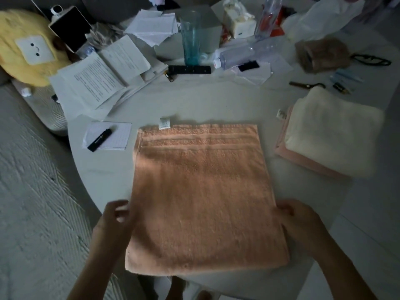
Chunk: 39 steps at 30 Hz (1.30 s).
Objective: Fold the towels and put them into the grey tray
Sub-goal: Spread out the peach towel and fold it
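Observation:
An orange towel (pixel 203 191) lies flat on the white table (pixel 104 176), folded once, with a white label at its far left corner. My left hand (pixel 116 215) rests at the towel's left edge, fingers curled against it. My right hand (pixel 296 217) is at the right edge, fingers tucked onto the fabric. I cannot tell how firmly either hand grips. To the right sits a folded cream towel (pixel 333 131) stacked on a folded pink towel (pixel 303 161). No grey tray is in view.
A notepad with a black pen (pixel 101 139) lies left of the towel. Behind it are loose papers (pixel 95 81), a black remote (pixel 189 69), a teal glass (pixel 191 35), a plastic bottle (pixel 244 54), scissors (pixel 307 85) and a yellow plush (pixel 26 46).

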Each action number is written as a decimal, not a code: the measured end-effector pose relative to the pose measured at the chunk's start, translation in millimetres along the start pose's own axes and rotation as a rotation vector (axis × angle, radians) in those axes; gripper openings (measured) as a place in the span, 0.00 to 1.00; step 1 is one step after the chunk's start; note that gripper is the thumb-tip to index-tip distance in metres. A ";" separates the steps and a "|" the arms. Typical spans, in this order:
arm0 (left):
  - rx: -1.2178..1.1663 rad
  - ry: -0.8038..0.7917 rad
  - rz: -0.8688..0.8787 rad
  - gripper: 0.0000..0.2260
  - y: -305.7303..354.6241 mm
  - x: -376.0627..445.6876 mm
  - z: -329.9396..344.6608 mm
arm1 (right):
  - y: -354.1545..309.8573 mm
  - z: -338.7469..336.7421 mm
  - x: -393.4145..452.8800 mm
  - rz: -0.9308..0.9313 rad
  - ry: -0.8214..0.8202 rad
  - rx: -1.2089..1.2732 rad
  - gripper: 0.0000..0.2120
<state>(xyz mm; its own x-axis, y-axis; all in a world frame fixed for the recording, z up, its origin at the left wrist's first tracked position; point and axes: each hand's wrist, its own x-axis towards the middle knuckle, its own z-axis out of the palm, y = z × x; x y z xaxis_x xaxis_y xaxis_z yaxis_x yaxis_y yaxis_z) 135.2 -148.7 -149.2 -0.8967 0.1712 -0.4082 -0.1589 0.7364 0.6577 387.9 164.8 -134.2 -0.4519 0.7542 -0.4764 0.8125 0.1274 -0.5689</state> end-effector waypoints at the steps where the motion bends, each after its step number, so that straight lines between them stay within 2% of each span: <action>1: -0.002 0.007 0.033 0.15 11.2 8.8 2.4 | -10.9 -1.1 6.9 0.002 0.002 0.112 0.10; 3: -0.088 0.004 0.029 0.21 37.7 33.5 8.9 | -32.8 -1.9 22.6 0.022 -0.041 0.347 0.15; 6: -0.272 -0.084 -0.138 0.18 71.4 79.4 10.9 | -55.9 3.6 52.3 0.102 -0.057 0.606 0.09; 9: -0.215 -0.233 -0.184 0.23 84.8 114.4 3.2 | -69.0 9.2 84.8 0.184 -0.100 0.745 0.10; 12: -0.169 -0.328 -0.101 0.22 94.8 137.5 1.7 | -75.2 8.9 108.5 0.214 -0.131 0.689 0.17; 14: -0.268 -0.375 -0.048 0.20 99.9 146.9 1.1 | -78.4 6.3 115.5 0.164 -0.095 0.568 0.19; 17: -0.409 -0.535 0.039 0.18 101.9 156.3 -1.1 | -81.5 7.8 125.1 0.092 -0.107 0.492 0.30; 20: -0.459 -0.622 0.014 0.15 102.8 166.9 -1.2 | -88.7 12.7 135.8 0.079 -0.188 0.534 0.24; 24: -0.358 -0.696 -0.067 0.23 118.8 181.3 -0.8 | -107.1 15.3 155.7 0.146 -0.114 0.590 0.22; 26: -0.339 -0.703 0.001 0.21 126.6 190.0 1.8 | -116.8 15.1 165.2 0.127 -0.051 0.518 0.19; 28: -0.448 -0.701 0.095 0.16 132.1 197.9 4.4 | -125.9 13.5 170.6 0.079 -0.025 0.480 0.11; 29: -0.533 -0.726 0.143 0.16 132.8 200.9 4.1 | -127.8 11.1 172.0 0.021 0.002 0.481 0.06; 31: -0.710 -0.790 0.238 0.17 131.5 209.7 1.7 | -133.3 3.9 170.2 -0.155 0.076 0.526 0.06; 34: -0.774 -0.737 0.310 0.15 130.4 223.3 3.3 | -137.3 -2.4 171.6 -0.264 0.155 0.590 0.08; 38: -0.479 -0.445 0.168 0.11 141.2 239.4 12.8 | -136.8 5.3 197.8 -0.101 0.153 0.385 0.05; 39: -0.356 -0.405 0.190 0.12 144.0 244.1 13.2 | -137.7 6.2 202.4 -0.079 0.152 0.322 0.06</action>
<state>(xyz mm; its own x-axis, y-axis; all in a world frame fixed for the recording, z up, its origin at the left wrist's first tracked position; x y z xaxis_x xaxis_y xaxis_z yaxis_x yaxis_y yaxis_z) -101.2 7.8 -162.5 -0.7045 0.5680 -0.4256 -0.2023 0.4140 0.8875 182.2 296.0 -156.5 -0.4287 0.8405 -0.3313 0.6091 -0.0020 -0.7931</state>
